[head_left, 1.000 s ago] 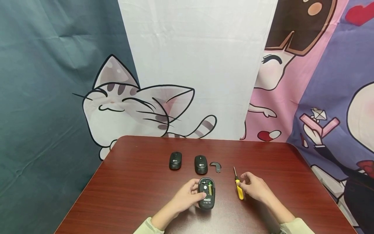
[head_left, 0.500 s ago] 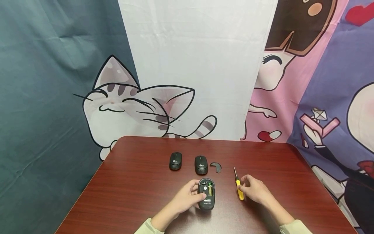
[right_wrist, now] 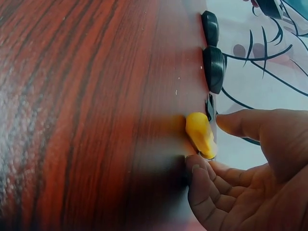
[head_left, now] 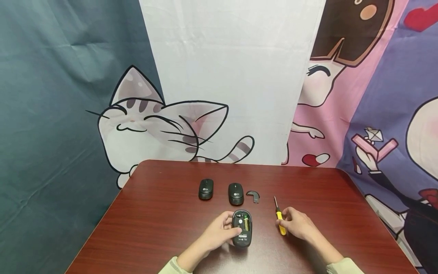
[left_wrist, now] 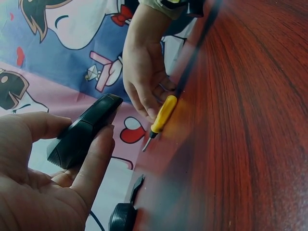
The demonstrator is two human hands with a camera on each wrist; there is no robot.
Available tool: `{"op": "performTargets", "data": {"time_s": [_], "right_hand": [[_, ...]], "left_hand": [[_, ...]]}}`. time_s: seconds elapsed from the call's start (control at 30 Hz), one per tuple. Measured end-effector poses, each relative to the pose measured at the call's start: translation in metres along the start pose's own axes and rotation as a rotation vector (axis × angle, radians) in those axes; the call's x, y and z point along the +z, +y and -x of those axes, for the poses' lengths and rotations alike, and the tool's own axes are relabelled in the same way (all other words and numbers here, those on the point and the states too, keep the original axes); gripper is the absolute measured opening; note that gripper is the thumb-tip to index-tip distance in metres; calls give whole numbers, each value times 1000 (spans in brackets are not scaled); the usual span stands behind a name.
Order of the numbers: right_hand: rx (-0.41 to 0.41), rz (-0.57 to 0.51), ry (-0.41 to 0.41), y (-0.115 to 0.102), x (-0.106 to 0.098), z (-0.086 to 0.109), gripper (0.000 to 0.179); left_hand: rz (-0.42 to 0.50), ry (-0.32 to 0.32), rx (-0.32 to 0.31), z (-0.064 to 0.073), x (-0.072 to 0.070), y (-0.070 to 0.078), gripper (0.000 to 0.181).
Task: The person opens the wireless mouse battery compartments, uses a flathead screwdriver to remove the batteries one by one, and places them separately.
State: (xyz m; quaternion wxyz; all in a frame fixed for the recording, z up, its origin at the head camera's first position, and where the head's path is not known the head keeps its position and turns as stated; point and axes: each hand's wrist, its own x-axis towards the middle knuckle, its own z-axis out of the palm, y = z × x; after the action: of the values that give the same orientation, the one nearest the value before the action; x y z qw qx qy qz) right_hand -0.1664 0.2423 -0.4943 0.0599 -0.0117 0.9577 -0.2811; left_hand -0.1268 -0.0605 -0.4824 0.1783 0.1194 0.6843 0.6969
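Note:
My left hand point(head_left: 219, 230) pinches a black computer mouse point(head_left: 243, 239) between thumb and fingers. Its underside is turned up, showing a battery point(head_left: 246, 223) in an uncovered slot. The left wrist view shows this mouse point(left_wrist: 86, 130) held off the table. At the right, my right hand point(head_left: 301, 224) curls round the yellow handle of a screwdriver point(head_left: 282, 230) lying on the table, shaft pointing away. The thumb crosses the handle, while the fingers are on its other side. The right wrist view also has the handle point(right_wrist: 199, 132) between thumb and fingers.
Two more black mice point(head_left: 206, 189) point(head_left: 236, 194) stand upright on the reddish-brown table point(head_left: 154, 228). Beside the nearer one lies a curved black battery cover point(head_left: 253, 196). A cartoon-printed cloth point(head_left: 222, 76) hangs behind the table's far edge.
My right thumb has shifted slightly farther across the screwdriver handle. The screwdriver and the mouse in my left hand have hardly moved; the view drifts a little.

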Motion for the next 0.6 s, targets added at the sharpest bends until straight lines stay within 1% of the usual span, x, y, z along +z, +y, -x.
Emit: {"op": "performTargets", "data": {"time_s": [0.23, 0.4, 0.6], "right_hand": [[-10, 18, 1, 0, 4, -1, 39], [-7, 26, 1, -1, 7, -3, 42], [-1, 78, 2, -1, 9, -7, 42]], "left_hand": [[23, -8, 5, 0, 1, -1, 48], [20, -8, 8, 1, 2, -2, 47], [20, -10, 9, 1, 3, -1, 47]]}}
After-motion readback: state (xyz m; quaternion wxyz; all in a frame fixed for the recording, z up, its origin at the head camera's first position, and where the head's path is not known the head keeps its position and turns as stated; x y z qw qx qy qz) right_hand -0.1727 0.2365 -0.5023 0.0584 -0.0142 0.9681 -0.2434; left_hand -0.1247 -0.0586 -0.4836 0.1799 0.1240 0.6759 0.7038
